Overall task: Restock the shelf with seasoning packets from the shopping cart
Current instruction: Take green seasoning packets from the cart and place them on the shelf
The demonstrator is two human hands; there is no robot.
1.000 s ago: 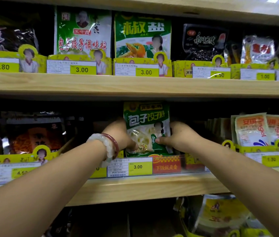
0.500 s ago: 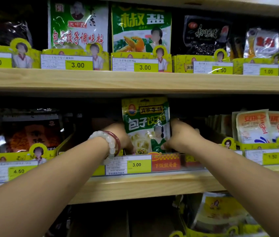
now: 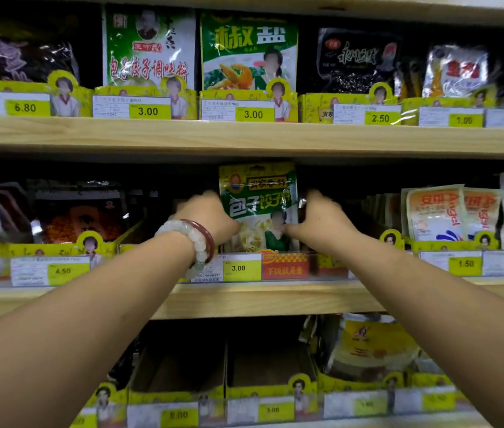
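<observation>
A green and yellow seasoning packet stands upright in the middle slot of the middle wooden shelf, behind the 3.00 price tag. My left hand, bead bracelets on its wrist, grips the packet's left edge. My right hand grips its right edge, thumb on the front. The fingers of both hands reach behind the packet and are hidden. The shopping cart is out of view.
The upper shelf carries rows of packets in yellow display trays. White yeast packets stand to the right, dark and orange packets to the left. The lower shelf holds empty cardboard trays and yellow packets.
Both hands have shifted slightly upward along the packet's sides, and the packet now stands deeper and straighter in its slot. The view has dropped a little.
</observation>
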